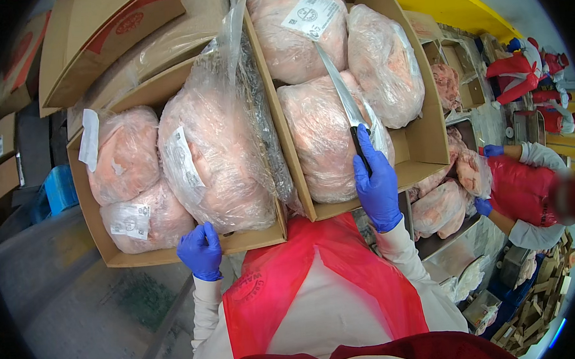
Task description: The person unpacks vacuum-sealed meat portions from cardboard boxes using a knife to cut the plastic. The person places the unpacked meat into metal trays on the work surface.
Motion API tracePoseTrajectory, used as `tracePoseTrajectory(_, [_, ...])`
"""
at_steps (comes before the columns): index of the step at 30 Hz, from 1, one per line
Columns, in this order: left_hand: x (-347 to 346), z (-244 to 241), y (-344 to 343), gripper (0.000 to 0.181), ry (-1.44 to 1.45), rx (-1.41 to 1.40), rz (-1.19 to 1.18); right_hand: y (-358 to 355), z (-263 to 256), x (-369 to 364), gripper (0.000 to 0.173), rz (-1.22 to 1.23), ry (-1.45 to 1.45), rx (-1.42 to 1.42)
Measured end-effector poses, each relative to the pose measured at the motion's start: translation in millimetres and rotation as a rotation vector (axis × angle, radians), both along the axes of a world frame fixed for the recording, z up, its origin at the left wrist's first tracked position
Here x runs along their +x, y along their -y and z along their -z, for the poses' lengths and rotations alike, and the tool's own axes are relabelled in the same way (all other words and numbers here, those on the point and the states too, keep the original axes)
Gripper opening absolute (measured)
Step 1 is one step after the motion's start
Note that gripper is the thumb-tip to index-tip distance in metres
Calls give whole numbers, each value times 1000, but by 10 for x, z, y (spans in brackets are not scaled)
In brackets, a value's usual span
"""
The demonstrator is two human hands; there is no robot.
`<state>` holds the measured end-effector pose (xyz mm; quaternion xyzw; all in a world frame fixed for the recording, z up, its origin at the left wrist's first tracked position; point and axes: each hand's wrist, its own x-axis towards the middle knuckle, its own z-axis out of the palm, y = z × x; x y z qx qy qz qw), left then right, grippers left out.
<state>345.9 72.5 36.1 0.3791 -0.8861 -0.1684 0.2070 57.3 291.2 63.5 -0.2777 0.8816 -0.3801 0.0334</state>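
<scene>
My right hand [376, 184], in a blue glove, grips the black handle of a long butcher's knife [340, 86]. Its blade points away from me over the plastic-wrapped meat [314, 134] in the right cardboard box [420, 148]. Two more wrapped pieces lie in that box, one bearing a printed label [311, 14]. My gloved left hand [201, 250] is curled at the near edge of the left cardboard box [140, 258]. That box holds a large wrapped piece of meat [217, 149] and two smaller ones. Whether the left fingers pinch the box edge is hard to see.
Closed cartons [109, 37] are stacked at the far left, near a blue plastic bin [60, 189]. On the right, a co-worker in a red apron [517, 192] handles wrapped meat over a metal tub [446, 239]. Other people stand farther off. Wooden pieces [542, 293] are piled at lower right.
</scene>
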Motion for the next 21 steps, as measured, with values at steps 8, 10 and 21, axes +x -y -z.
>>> tracePoseTrajectory(8, [18, 17, 8, 32, 11, 5, -3, 30, 22, 32, 54, 46, -16, 31])
tracePoseTrajectory(10, [15, 15, 7, 33, 16, 8, -9, 48, 26, 21, 53, 49, -27, 29])
tracePoseTrajectory(21, [18, 20, 17, 32, 31, -7, -5, 66, -15, 3, 54, 48, -6, 41])
